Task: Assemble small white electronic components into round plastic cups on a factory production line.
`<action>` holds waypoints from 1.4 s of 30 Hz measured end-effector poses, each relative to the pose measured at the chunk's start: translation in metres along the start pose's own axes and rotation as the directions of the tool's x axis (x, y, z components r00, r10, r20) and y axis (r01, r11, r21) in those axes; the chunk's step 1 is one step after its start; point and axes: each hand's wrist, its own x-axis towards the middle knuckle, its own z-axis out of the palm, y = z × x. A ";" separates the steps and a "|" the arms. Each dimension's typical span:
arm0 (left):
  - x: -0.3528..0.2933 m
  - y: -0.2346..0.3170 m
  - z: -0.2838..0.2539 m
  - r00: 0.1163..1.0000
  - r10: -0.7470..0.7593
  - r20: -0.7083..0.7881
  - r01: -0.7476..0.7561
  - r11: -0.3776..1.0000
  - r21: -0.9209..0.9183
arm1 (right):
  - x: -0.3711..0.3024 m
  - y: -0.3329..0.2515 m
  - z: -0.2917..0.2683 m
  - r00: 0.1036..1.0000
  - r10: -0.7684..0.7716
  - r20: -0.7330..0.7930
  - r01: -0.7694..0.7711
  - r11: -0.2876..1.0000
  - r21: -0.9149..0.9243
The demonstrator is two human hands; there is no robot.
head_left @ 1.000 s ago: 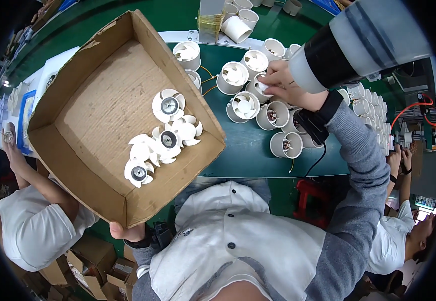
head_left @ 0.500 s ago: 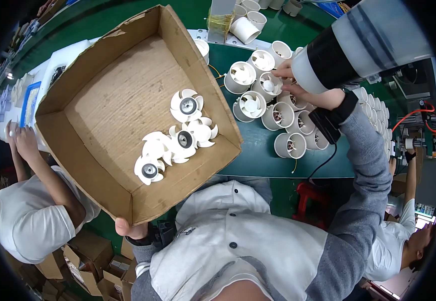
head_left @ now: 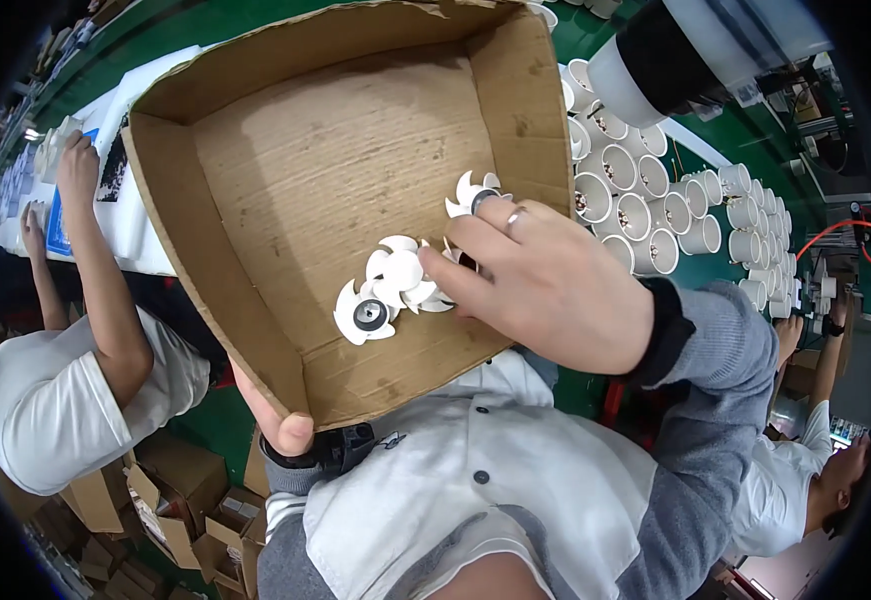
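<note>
Green on top and white-railed along its far edge: the desk (head_left: 693,158), glimpsed mainly past the right side of a large box. Next in size, held up in front of it, that open cardboard box (head_left: 325,170). Grasped at its near-left corner by the left hand (head_left: 270,405), with thumb lapped over the rim and fingers out of sight beneath. Reached in over the box's near-right corner, the right hand (head_left: 555,290), fingers bent down among the contents; cannot tell whether pinching or merely touching. Beyond the box's right edge, many white cups (head_left: 632,215), crowded toward the desk's right end. Smallest of all, a few white fan wheels (head_left: 369,315), loose in the box between its near edge and right wall, partly covered by fingers.

Seemingly unfinished. Apparently left: those loose wheels, plus several nearer cups with inner parts exposed and no wheel visible inside. Cannot confirm how much is done, with part of the desk hidden behind the box.
</note>
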 end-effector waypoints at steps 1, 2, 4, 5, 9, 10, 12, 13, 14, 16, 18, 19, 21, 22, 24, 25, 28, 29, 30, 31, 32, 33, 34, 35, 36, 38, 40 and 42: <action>0.001 0.001 0.003 1.000 -0.001 0.005 0.001 1.000 0.004 | 0.004 0.001 0.004 0.992 0.043 0.115 -0.043 0.999 -0.004; 0.003 0.005 0.007 1.000 -0.002 0.002 0.002 1.000 0.017 | 0.008 0.003 0.005 0.971 0.075 0.229 -0.075 0.997 -0.010; 0.005 0.011 0.011 1.000 -0.003 -0.003 0.003 0.999 0.040 | 0.006 0.010 0.006 0.989 0.065 0.136 -0.076 0.994 0.077; 0.006 0.014 0.011 1.000 0.000 -0.006 0.001 0.999 0.043 | 0.004 0.013 0.006 0.997 0.068 0.045 -0.074 0.984 0.159; 0.008 0.021 0.015 1.000 -0.012 0.005 0.012 1.000 0.007 | 0.000 0.024 0.000 0.997 0.040 -0.073 -0.038 0.999 0.036; 0.009 0.024 0.017 1.000 -0.013 0.015 0.013 1.000 0.012 | 0.000 0.025 -0.001 0.996 0.020 -0.083 -0.025 0.997 -0.066; 0.013 0.029 0.022 0.999 -0.015 0.033 0.015 1.000 0.021 | 0.001 0.024 -0.005 0.998 0.036 -0.046 -0.042 0.990 -0.136; 0.015 0.031 0.025 0.999 -0.016 0.033 0.015 1.000 0.016 | 0.002 0.024 -0.008 0.998 0.056 -0.012 -0.057 0.977 -0.205; 0.017 0.034 0.028 0.999 -0.017 0.046 0.015 1.000 0.026 | 0.002 0.024 -0.010 0.997 0.078 0.020 -0.069 0.959 -0.274; 0.020 0.037 0.034 0.997 -0.018 0.074 0.015 0.999 0.044 | 0.004 0.024 -0.006 0.995 0.072 0.076 -0.046 0.953 -0.300; 0.021 0.036 0.034 0.996 -0.030 0.086 0.027 0.999 0.039 | 0.004 0.023 -0.003 0.982 0.067 0.179 -0.002 0.940 -0.341; 0.021 0.035 0.033 0.995 -0.042 0.094 0.039 0.999 0.036 | 0.002 0.022 -0.005 0.981 0.075 0.178 -0.009 0.938 -0.346; 0.020 0.030 0.028 0.992 -0.056 0.115 0.053 0.998 0.030 | -0.007 0.017 -0.010 0.996 0.057 0.067 -0.037 0.962 -0.270; 0.019 0.026 0.020 0.996 -0.055 0.071 0.053 0.998 0.021 | -0.011 0.015 -0.013 0.999 0.047 0.009 -0.044 0.972 -0.231; 0.015 0.014 0.005 0.998 -0.055 0.021 0.055 0.998 0.010 | -0.031 0.010 -0.017 0.993 0.117 -0.025 -0.118 0.990 -0.080; 0.014 0.010 0.001 1.000 -0.002 -0.002 0.001 1.000 -0.019 | -0.047 0.009 -0.021 0.980 0.193 -0.050 -0.188 0.979 0.078; 0.008 -0.008 -0.019 0.996 0.047 -0.078 -0.053 0.995 -0.083 | -0.085 0.031 -0.026 0.921 0.378 -0.090 -0.347 0.905 0.246; 0.007 -0.015 -0.025 0.991 0.039 -0.125 -0.055 0.991 -0.124 | -0.097 0.039 -0.026 0.868 0.484 -0.115 -0.445 0.859 0.254; 0.006 -0.018 -0.028 0.984 0.027 -0.173 -0.056 0.986 -0.160 | -0.106 0.051 -0.024 0.840 0.530 -0.119 -0.502 0.841 0.200; 0.006 -0.020 -0.026 0.986 0.021 -0.166 -0.048 0.986 -0.161 | -0.112 0.064 -0.020 0.810 0.573 -0.126 -0.556 0.818 0.146; 0.007 -0.023 -0.026 0.982 0.031 -0.186 -0.061 0.985 -0.160 | -0.113 0.076 -0.012 0.805 0.579 -0.126 -0.563 0.814 0.145; 0.008 -0.027 -0.025 0.977 0.041 -0.207 -0.075 0.984 -0.159 | -0.113 0.086 -0.005 0.791 0.604 -0.092 -0.586 0.793 0.169; 0.008 -0.027 -0.025 0.970 0.054 -0.236 -0.092 0.984 -0.154 | -0.111 0.093 -0.002 0.782 0.621 -0.057 -0.601 0.775 0.194; 0.007 -0.027 -0.024 0.970 0.053 -0.237 -0.092 0.984 -0.154 | -0.107 0.094 0.000 0.782 0.620 -0.055 -0.601 0.775 0.194; 0.005 -0.026 -0.023 0.973 0.044 -0.227 -0.085 0.981 -0.173 | -0.102 0.094 0.002 0.797 0.603 -0.022 -0.595 0.791 0.145; 0.002 -0.024 -0.022 0.977 0.029 -0.209 -0.073 0.976 -0.207 | -0.093 0.094 0.005 0.822 0.568 0.045 -0.570 0.820 0.053; 0.000 -0.024 -0.022 0.984 0.047 -0.170 -0.082 0.974 -0.211 | -0.091 0.097 0.007 0.842 0.538 0.045 -0.539 0.842 0.005; -0.001 -0.025 -0.021 0.993 0.078 -0.093 -0.097 0.970 -0.223 | -0.090 0.099 0.010 0.878 0.476 0.056 -0.469 0.878 -0.095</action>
